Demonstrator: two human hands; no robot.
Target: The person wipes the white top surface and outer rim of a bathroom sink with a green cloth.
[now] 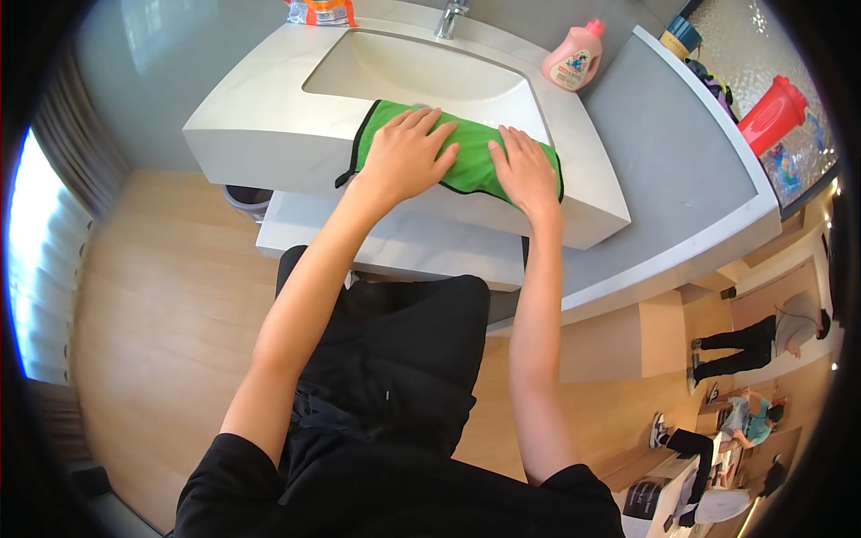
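Note:
A green cloth [471, 148] with dark edging lies over the front rim of a white sink basin [413, 67] and hangs partly down the front of the counter. My left hand [408, 152] rests on its left part, palm down with the fingers spread. On the cloth's right part lies my right hand [527, 169], also flat, thumb apart from the fingers. A black loop sticks out at the cloth's lower left corner. Both palms hide some of the fabric. Behind the basin stands a chrome faucet [450, 18].
A pink bottle [572, 58] stands on the counter [260, 90], right of the basin; an orange-and-white package [321, 13] is at its back left. A grey partition [682, 152] borders the right side, with a red container [773, 112] beyond it. Below is a bin [247, 204]. Several people are farther right.

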